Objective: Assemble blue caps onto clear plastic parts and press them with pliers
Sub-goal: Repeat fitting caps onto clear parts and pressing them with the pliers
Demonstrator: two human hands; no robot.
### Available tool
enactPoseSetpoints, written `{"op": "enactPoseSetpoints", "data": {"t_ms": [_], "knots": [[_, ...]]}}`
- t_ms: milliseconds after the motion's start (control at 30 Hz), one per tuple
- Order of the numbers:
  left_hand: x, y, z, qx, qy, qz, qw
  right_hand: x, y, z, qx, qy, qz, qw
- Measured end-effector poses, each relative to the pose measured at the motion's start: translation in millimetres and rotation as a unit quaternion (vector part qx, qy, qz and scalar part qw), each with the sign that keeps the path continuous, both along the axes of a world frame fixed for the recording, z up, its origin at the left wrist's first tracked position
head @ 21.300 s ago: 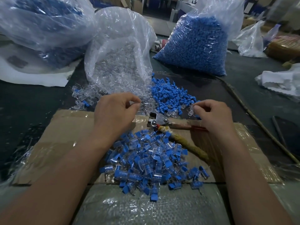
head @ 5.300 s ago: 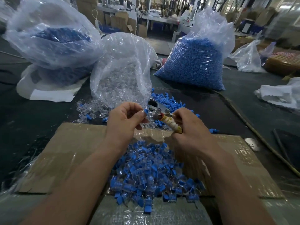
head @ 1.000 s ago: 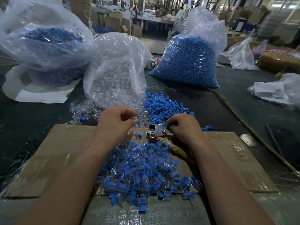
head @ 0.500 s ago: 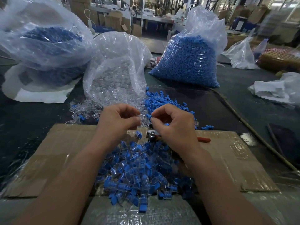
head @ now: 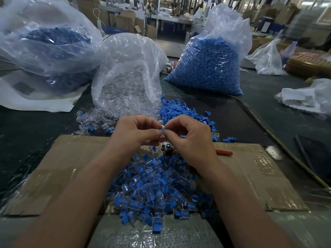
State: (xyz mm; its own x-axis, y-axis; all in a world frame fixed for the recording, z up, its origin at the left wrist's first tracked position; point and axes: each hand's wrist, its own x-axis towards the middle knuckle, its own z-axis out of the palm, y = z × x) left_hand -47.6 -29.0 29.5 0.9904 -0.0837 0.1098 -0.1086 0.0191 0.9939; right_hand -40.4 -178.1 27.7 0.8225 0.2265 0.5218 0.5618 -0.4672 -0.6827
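My left hand (head: 136, 130) pinches a small clear plastic part, mostly hidden by its fingertips. My right hand (head: 189, 138) pinches a blue cap (head: 163, 128) and holds it against that part, fingertips of both hands meeting above the cardboard. The pliers (head: 223, 152) lie on the cardboard under my right hand, with only the red handle and the metal joint showing. A heap of assembled blue-and-clear pieces (head: 152, 187) lies in front of me. Loose blue caps (head: 180, 111) and loose clear parts (head: 95, 119) lie just beyond my hands.
A flattened cardboard sheet (head: 71, 158) covers the dark table. Behind stand an open bag of clear parts (head: 129, 77), a bag of blue caps (head: 209, 63) and another big bag (head: 46, 42) at left. A thin rod (head: 279, 144) runs along the right.
My right hand left the pliers lying on the cardboard, picked a blue cap from the loose pile and moved left to meet my left hand, which kept its clear part.
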Motion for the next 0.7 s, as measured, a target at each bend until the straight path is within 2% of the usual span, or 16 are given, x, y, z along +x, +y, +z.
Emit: {"op": "enactPoseSetpoints", "data": {"t_ms": [167, 700], "knots": [[1.2, 1.1, -0.5, -0.028, 0.025, -0.008, 0.999, 3.6, -4.8, -0.7, 0.008, 0.057, 0.03, 0.998], [4.1, 2.8, -1.7, -0.093, 0.067, -0.023, 0.993, 5.5, -4.8, -1.0, 0.054, 0.091, 0.055, 0.993]]}}
